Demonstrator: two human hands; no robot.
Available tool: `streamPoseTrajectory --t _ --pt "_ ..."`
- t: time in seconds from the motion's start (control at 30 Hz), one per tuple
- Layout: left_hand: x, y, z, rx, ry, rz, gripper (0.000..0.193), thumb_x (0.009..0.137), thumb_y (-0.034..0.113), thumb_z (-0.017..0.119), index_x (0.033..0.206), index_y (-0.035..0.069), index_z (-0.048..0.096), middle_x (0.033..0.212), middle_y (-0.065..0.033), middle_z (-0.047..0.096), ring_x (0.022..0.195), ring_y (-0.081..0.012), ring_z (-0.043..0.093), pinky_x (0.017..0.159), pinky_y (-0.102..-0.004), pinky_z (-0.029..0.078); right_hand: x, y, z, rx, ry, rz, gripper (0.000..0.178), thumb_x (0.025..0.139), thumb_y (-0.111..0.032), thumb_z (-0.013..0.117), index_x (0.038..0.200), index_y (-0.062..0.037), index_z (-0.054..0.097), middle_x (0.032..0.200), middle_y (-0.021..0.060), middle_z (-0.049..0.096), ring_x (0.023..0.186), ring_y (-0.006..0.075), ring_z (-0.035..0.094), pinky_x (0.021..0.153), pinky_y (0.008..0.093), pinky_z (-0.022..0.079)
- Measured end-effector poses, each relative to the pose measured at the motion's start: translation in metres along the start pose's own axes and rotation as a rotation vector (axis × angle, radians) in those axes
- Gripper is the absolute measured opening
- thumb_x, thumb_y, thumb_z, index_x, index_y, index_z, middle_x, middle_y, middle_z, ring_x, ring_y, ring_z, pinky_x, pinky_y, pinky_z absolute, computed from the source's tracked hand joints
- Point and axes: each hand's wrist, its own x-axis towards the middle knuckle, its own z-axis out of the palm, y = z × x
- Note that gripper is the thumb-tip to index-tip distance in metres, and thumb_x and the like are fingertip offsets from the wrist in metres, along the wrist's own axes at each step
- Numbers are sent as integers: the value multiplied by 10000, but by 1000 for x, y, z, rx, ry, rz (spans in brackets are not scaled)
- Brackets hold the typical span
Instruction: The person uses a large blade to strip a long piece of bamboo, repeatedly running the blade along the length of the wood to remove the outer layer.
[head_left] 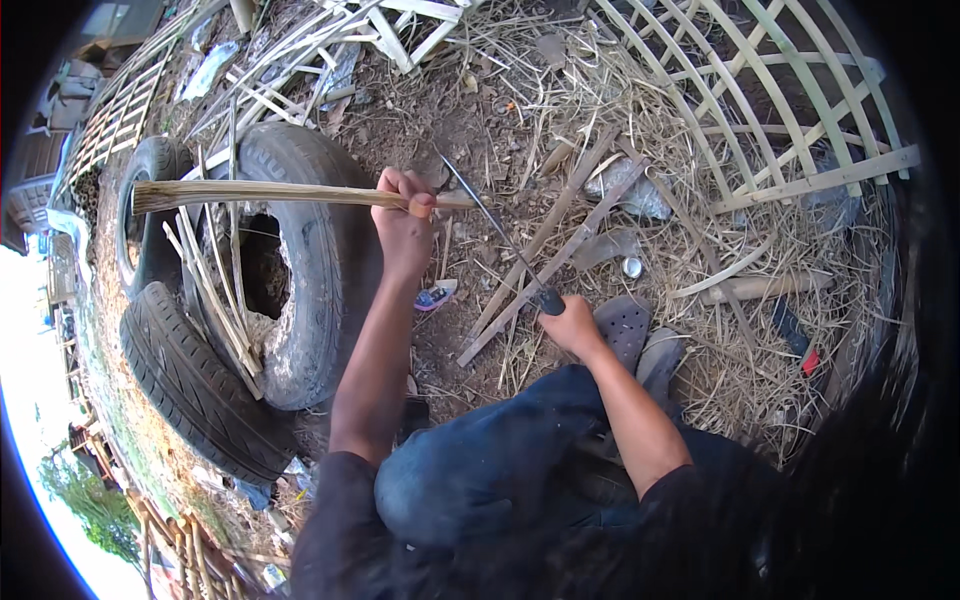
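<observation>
My left hand (402, 228) is closed around a long split bamboo strip (265, 192) near its right end. The strip stretches left, level across the tires, and widens toward its frayed far end. In my right hand (572, 326), lower and further right, is the dark handle of a long thin-bladed knife (487, 213). Its blade slants up and to the left, and its tip is just above and right of my left hand. The blade crosses over or beside the short right end of the strip; whether they touch I cannot tell.
Worn tires (335, 250) stand and lean at left, with thin strips (212, 290) across them. A woven bamboo lattice (800, 110) lies at upper right. Wooden slats (560, 250), shavings and a thick stick (768, 287) litter the dirt. My clog (623, 325) is beside my right hand.
</observation>
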Motion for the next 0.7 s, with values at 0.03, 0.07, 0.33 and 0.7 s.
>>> streamPoseTrajectory --t 0.03,0.07,0.33,0.7 --pt "0 5 3 -23 -51 1 494 810 396 750 805 122 339 685 22 376 659 -119 396 639 -280 354 -3 -5 -1 12 7 3 221 714 -208 672 722 11 649 673 219 638 697 363 662 644 424 498" --pt "-4 11 6 -44 -74 16 515 794 406 763 804 121 334 688 23 376 664 -120 398 640 -280 356 -7 -10 -3 22 7 -23 225 712 -209 671 724 14 648 679 221 640 703 367 661 650 428 500" --pt "5 9 9 -9 -11 -13 346 841 177 659 796 131 319 681 34 372 626 -85 359 607 -232 346 -6 3 2 56 8 -21 240 696 -209 667 708 28 635 700 232 643 716 377 656 663 438 499" --pt "5 6 11 162 -148 -44 544 808 443 739 852 126 299 715 26 397 658 -92 398 631 -247 364 -9 -3 -9 22 -54 4 244 698 -213 675 727 27 643 673 228 635 709 374 659 659 429 502"
